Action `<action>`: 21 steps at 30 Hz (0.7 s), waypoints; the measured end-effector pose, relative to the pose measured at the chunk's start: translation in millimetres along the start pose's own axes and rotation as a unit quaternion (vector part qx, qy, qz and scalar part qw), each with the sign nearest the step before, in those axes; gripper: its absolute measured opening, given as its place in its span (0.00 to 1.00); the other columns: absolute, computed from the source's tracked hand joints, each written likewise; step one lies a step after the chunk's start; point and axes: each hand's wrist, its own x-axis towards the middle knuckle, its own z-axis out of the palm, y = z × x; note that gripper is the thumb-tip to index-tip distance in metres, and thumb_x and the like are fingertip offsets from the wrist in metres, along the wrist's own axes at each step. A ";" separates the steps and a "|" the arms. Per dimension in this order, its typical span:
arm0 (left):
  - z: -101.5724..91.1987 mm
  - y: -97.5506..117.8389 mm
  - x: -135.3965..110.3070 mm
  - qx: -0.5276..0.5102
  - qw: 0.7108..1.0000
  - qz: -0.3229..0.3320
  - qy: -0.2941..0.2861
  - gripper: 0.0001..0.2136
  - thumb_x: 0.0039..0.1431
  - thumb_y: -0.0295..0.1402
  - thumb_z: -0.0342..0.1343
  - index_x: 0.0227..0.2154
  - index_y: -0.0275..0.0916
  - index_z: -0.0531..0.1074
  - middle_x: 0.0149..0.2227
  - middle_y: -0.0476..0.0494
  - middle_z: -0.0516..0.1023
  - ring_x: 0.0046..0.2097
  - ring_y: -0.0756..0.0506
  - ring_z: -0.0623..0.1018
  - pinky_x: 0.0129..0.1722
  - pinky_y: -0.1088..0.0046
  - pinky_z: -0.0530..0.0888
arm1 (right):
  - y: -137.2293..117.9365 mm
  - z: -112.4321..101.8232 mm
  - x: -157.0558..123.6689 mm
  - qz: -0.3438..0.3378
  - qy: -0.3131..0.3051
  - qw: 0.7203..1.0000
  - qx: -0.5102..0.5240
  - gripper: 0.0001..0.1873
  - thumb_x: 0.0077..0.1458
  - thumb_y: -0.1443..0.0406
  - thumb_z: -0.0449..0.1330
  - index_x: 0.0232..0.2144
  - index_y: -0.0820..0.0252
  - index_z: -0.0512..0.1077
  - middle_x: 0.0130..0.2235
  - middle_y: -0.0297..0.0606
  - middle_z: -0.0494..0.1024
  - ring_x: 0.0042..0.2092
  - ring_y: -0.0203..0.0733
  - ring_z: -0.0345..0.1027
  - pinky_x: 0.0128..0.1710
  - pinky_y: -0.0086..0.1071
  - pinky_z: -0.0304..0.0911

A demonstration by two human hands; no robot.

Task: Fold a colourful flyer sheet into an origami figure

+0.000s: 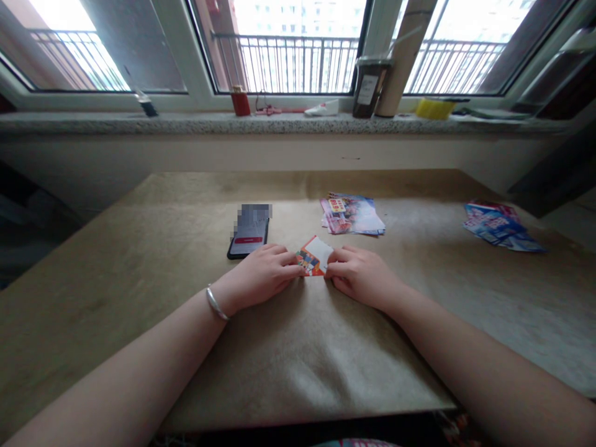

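Paper (320, 251) is held at the table (279, 372), near a phone (250, 240), its left edge pinched between closed fingers of the left hand (261, 276), its right edge likewise by the right hand (361, 274).

A dark container (367, 90) with a white label stands upright on the speckled window sill (195, 126). Just beside this container, on its right, there is a tall beige tube (390, 90), which leans slightly to the right. Further to the container's right lies a yellow object (434, 110), whose kind I cannot tell. To the container's left come, one after another, a white crumpled packet (323, 108), a thin pinkish item (269, 111), a red cylinder (241, 103) and a small dark bottle (148, 107). Behind the container, through the window, one sees a metal railing (298, 39).
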 end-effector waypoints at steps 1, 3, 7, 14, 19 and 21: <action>1.9 0.2 -0.3 -0.001 1.000 0.000 -0.001 0.11 0.66 0.30 0.45 0.43 0.45 0.71 0.41 0.46 0.74 0.39 0.46 0.69 0.38 0.70 0.65 | -0.3 0.4 0.4 0.001 0.001 1.000 0.000 0.11 0.55 0.69 0.54 0.33 0.55 0.76 0.38 0.38 0.76 0.39 0.40 0.65 0.37 0.31 0.57; 4.6 0.4 -0.3 -0.005 1.000 -0.002 -0.002 0.12 0.66 0.30 0.45 0.45 0.46 0.71 0.42 0.46 0.73 0.40 0.46 0.68 0.39 0.69 0.65 | -0.5 1.5 1.0 0.003 0.001 1.000 -0.001 0.10 0.54 0.70 0.54 0.33 0.56 0.76 0.38 0.38 0.76 0.38 0.40 0.65 0.37 0.31 0.57; 4.4 0.3 0.2 -0.012 1.000 -0.002 -0.006 0.11 0.65 0.29 0.46 0.43 0.44 0.71 0.41 0.46 0.73 0.39 0.46 0.68 0.39 0.69 0.65 | 0.4 4.2 1.1 -0.001 0.005 1.000 -0.003 0.10 0.53 0.70 0.54 0.32 0.56 0.76 0.38 0.39 0.76 0.38 0.40 0.64 0.37 0.31 0.57; -1.7 -1.7 -0.3 -0.022 1.000 -0.004 0.002 0.09 0.64 0.28 0.47 0.37 0.41 0.73 0.39 0.46 0.75 0.37 0.48 0.69 0.37 0.71 0.65 | 1.9 7.1 0.6 -0.002 0.005 1.000 -0.006 0.10 0.54 0.70 0.54 0.32 0.56 0.76 0.38 0.38 0.76 0.39 0.40 0.65 0.37 0.31 0.58; -5.3 -3.6 0.0 -0.022 1.000 0.001 -0.006 0.09 0.63 0.28 0.48 0.35 0.40 0.74 0.36 0.46 0.76 0.35 0.48 0.71 0.36 0.71 0.65 | 2.5 8.1 -0.5 -0.003 0.002 1.000 -0.014 0.10 0.54 0.69 0.54 0.32 0.56 0.75 0.38 0.38 0.76 0.38 0.40 0.64 0.36 0.31 0.57; -5.8 -4.5 -0.7 -0.026 1.000 0.003 -0.010 0.09 0.63 0.27 0.48 0.35 0.40 0.74 0.35 0.46 0.76 0.35 0.48 0.71 0.35 0.71 0.66 | 3.1 8.6 -0.8 -0.002 0.003 1.000 -0.017 0.10 0.54 0.69 0.54 0.32 0.55 0.75 0.38 0.38 0.76 0.38 0.40 0.64 0.36 0.32 0.57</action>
